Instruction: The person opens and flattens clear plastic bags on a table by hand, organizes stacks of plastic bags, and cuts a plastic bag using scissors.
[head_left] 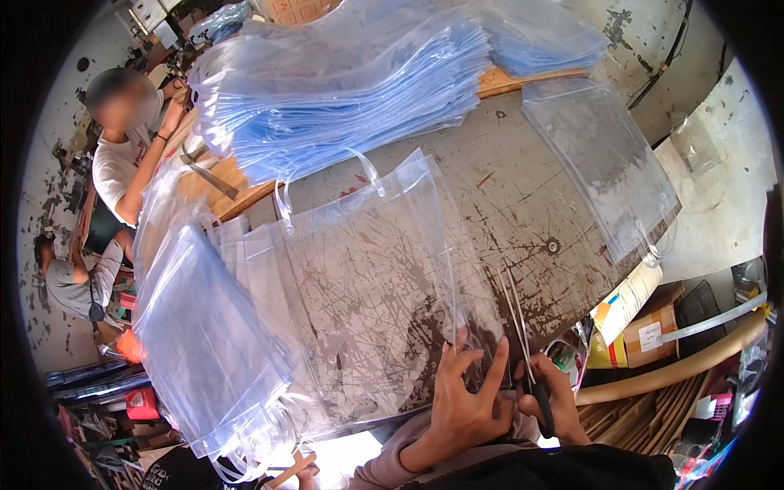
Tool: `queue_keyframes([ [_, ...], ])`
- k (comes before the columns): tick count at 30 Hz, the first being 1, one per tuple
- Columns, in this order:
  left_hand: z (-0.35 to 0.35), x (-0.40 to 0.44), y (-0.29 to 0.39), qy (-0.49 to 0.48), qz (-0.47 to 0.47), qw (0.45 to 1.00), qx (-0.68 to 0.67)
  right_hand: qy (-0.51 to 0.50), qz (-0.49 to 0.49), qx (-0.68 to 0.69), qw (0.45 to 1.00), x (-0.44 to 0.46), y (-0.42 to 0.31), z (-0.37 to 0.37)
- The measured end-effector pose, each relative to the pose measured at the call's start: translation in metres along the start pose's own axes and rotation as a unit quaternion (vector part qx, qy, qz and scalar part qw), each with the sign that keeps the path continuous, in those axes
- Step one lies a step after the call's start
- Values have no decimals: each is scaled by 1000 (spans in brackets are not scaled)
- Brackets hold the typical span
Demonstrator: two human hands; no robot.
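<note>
In my right hand (557, 396) are scissors (521, 331) with dark handles. Their long, thin blades point away from me over the scratched table (506, 204) and look nearly closed. Just to the left, my left hand (467, 392) has its fingers spread, its fingertips at the near right corner of a clear plastic bag (359, 245). That bag lies flat in front of me, with a looped clear handle at its far edge. I cannot tell whether the fingertips press on the plastic or only hover over it.
A tall stack of clear bluish bags (351, 106) fills the table's far side. More bags (212, 335) overlap at the left edge, and a single bag (604, 163) lies at the right. Cardboard boxes (649, 335) stand below at the right. Two people (122, 163) are at the left.
</note>
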State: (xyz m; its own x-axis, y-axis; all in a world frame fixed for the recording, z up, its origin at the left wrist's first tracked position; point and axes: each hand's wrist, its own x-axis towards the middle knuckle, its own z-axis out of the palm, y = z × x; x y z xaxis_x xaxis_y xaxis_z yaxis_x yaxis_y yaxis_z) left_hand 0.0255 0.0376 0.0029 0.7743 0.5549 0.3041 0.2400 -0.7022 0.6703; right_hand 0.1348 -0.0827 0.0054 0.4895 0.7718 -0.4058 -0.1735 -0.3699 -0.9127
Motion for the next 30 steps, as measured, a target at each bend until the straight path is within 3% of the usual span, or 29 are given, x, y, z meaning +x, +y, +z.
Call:
queue_keyframes([
  [16,-3,-7,2,-18,-17,996,-82,7,-7,-73,997,-1,-9,1],
  [30,-2,-9,6,-27,-7,998,-49,29,-16,-105,994,-1,-18,6],
])
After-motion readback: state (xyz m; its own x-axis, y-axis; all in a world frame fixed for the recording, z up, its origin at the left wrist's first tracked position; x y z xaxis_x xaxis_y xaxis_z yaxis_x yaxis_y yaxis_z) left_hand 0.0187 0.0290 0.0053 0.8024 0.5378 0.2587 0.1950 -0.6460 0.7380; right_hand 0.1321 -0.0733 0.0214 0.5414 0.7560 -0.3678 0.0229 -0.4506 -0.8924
